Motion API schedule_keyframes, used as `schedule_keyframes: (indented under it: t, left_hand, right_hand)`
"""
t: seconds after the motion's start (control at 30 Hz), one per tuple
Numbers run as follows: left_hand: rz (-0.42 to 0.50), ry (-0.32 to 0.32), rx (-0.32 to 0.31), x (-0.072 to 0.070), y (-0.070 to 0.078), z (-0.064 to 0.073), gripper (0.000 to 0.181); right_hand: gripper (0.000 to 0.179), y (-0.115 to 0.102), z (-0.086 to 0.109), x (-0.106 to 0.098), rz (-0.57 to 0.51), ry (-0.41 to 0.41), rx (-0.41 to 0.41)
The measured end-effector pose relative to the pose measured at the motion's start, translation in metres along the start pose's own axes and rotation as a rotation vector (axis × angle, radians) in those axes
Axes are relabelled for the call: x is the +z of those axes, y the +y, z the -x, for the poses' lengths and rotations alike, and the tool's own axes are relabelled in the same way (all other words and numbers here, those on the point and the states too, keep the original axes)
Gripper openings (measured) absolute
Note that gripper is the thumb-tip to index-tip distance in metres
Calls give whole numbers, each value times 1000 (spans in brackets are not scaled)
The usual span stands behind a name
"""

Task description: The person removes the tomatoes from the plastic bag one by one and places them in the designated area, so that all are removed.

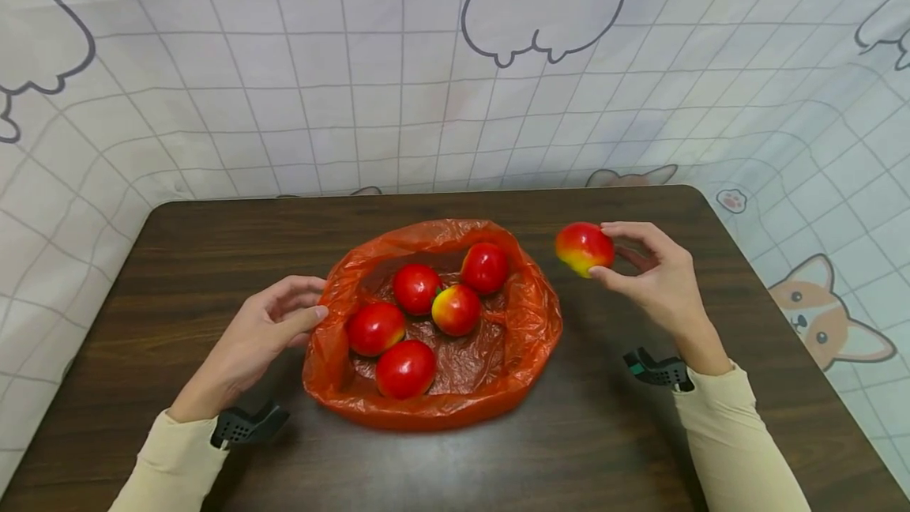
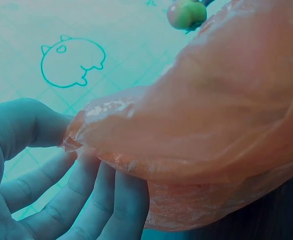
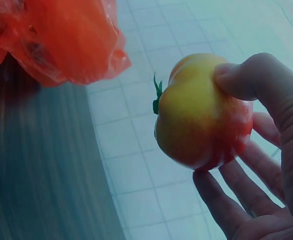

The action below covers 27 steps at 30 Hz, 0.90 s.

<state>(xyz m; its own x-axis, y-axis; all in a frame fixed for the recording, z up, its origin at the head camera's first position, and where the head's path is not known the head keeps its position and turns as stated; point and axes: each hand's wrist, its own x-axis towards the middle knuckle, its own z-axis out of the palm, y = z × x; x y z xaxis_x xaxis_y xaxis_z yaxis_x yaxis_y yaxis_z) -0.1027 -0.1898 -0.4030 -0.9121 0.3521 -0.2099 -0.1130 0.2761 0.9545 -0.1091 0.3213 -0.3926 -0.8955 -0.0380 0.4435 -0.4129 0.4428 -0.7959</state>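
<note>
An orange-red plastic bag (image 1: 434, 415) stands wide open in the middle of the table, its rim spread and its sides low. Inside lie several tomatoes (image 1: 405, 370), mostly red, one with a yellow patch (image 1: 456, 310). My left hand (image 1: 256, 338) pinches the bag's left rim between thumb and fingers, as the left wrist view shows close up. To the right of the bag, my right hand (image 1: 661, 279) holds a red-and-yellow tomato (image 3: 201, 115) above the table by thumb and fingertips. Its green stalk (image 3: 157, 97) points away from the palm.
The dark wooden table (image 1: 213, 235) has its back edge near a white grid-patterned cloth (image 1: 398, 101) with cartoon dogs. Black wrist devices (image 1: 249, 423) sit at both sleeve cuffs.
</note>
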Motion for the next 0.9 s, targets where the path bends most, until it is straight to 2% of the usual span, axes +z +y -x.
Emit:
schedule_keyframes:
  t: [0.27,0.9]
  left_hand:
    - [-3,4,0,1,0,0,48]
    - [-8,6,11,1,-1,1,46]
  right_hand:
    - [55,9,2,-7,52,39,65]
    - [53,42,8,-4,144,8,165]
